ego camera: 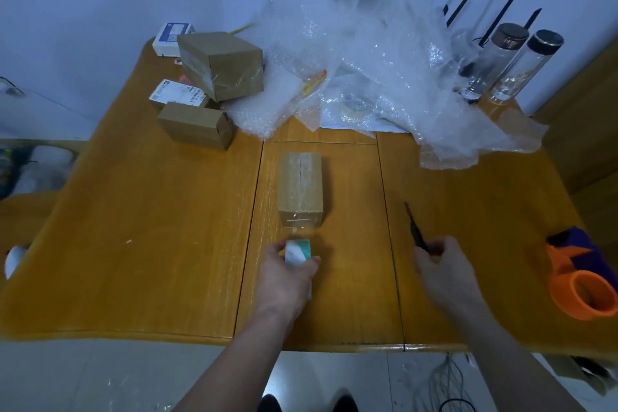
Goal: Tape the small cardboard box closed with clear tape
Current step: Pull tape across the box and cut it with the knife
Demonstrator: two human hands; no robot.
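Cardboard dominates the far-left part of the bench (133, 227): a cluster of other boxes (214, 84), matte brown, stands well to the left of and beyond the small cardboard box (301, 186). That small box is the landmark, lying on the middle panel of the glossy orange-brown wooden top, an oblong block with its flap seam running along its upper face.

Just in front of the box, the left hand (287, 274) is clamped around a tape roll (298, 252) with a white and green core. A stretch of clear tape (301, 226), shiny and faintly wrinkled, runs from the roll up onto the near end of the box and seems to lie along the seam. To the right of the box, well apart from it, the right hand (441, 264) is closed on a thin dark cutting tool (413, 227), its point resting near the wood.

By the look of it, the strip is laid and the step in hand is severing it from the roll. That next move likely calls for holding the tape taut, bringing the blade to the span between roll and box, then pressing the loose end down.

Beyond the box and to its right sprawls crumpled bubble wrap (368, 70), translucent and pimpled. Further right stand smooth glass bottles (501, 67), and nearer, an orange tape dispenser (582, 288) of rounded plastic.
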